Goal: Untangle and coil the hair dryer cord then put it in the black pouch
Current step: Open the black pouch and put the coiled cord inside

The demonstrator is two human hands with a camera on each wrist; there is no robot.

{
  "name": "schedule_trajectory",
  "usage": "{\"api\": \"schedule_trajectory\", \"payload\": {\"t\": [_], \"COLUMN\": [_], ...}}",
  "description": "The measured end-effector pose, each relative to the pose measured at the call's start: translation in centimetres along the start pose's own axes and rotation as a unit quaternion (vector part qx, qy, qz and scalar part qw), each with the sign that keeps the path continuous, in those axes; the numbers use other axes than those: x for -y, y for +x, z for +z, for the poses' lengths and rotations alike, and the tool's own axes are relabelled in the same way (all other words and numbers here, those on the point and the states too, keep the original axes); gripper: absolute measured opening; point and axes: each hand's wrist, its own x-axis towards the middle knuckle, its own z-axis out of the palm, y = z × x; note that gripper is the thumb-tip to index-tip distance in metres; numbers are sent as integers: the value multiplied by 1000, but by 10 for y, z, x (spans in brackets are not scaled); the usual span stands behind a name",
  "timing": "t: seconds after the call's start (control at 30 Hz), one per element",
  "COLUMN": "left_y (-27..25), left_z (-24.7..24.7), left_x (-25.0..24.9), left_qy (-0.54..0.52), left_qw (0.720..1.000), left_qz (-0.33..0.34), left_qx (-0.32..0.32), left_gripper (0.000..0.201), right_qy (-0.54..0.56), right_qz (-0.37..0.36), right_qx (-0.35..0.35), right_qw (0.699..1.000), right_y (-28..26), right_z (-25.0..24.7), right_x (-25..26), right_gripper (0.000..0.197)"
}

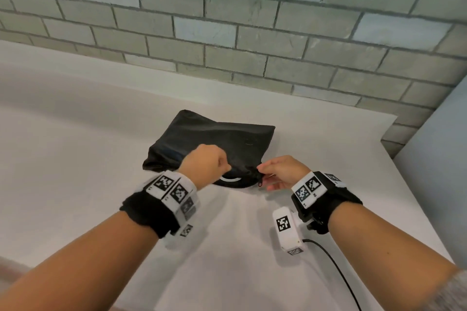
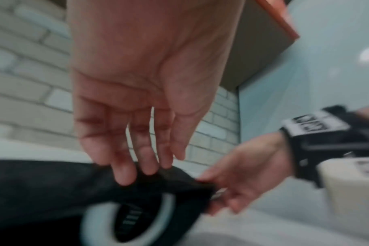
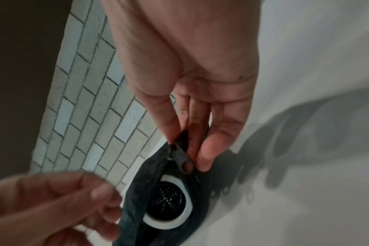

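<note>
Black fabric fills the centre of the head view: the black pouch [image 1: 214, 144] lies on the white counter [image 1: 75, 146], its open mouth turned toward the lower edge of the frame and toward you. Your right hand [image 1: 283, 171], right of centre, pinches the end of the pouch mouth between thumb and forefinger; in the right wrist view the zipper pull [image 3: 183, 160] hangs just beside those fingertips [image 3: 204, 159], while the other fingers lie loosely extended. Your left hand [image 1: 206, 165], just left of centre, sits over the near edge of the pouch with the fingers curled in the head view; in the left wrist view the fingertips [image 2: 124, 174] reach down onto the upper lip of the pouch mouth, but blur leaves it unclear whether they grip the fabric or only touch it. Between the two hands, inside the mouth, the hair dryer [image 3: 169, 199] shows its white ring and dark rear grille; the rest of it is hidden by the fabric, and its cord is not visible. Grey brick wall [image 1: 227, 20] occupies the upper half of the head view.
</note>
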Motion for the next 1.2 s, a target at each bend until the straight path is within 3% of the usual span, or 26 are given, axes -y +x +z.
{"api": "schedule_trajectory", "payload": {"t": [0.1,0.27,0.5,0.6,0.77,0.93,1.07,1.2], "left_y": [-3,4,5,5,4,-5,-1,5], "left_z": [26,47,48,46,27,19,29,35], "left_x": [-41,-54,-47,-33,9,23,17,11], "left_qy": [-32,-12,-63,-52,-31,-31,-66,-98], "left_qw": [998,1000,998,998,996,996,993,989], "left_qz": [32,-3,15,-6,-56,19,72,89], "left_qx": [35,21,6,29,65,76,68,68], "left_gripper": [27,49,16,15,16,16,14,15], "right_qy": [5,-1,13,49,50,-60,9,16], "right_qz": [9,13,20,16,-3,-51,-30,-29], "right_qx": [1,10,-3,-12,-9,2,52,52], "right_qw": [1000,1000,1000,999,999,997,998,998], "right_y": [-4,-11,-14,-13,-13,-11,-14,-14], "right_z": [2,3,3,4,2,14,6,10], "right_x": [0,1,0,-3,-10,-10,2,0], "right_gripper": [20,14,17,25,22,23,28,36]}}
